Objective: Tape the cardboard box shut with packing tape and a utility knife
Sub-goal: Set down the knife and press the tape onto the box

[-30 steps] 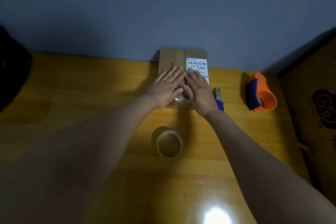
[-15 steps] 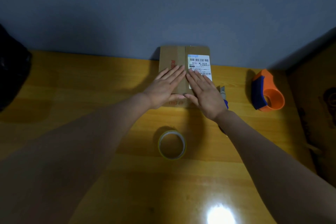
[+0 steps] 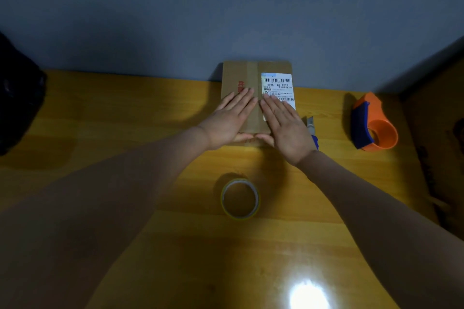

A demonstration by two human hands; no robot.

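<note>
Tape roll (image 3: 240, 198) blocks near approach; table (image 3: 125, 113) left open.

Dim room, yellow wooden table (image 3: 105, 118) against a blue-grey wall (image 3: 226, 7).
I see a bright lamp glare (image 3: 308, 295) on the glossy tabletop near edge, a dark wooden panel (image 3: 437, 113) closing the right side, and a black shape (image 3: 17, 98) at far left, unidentifiable.
</note>
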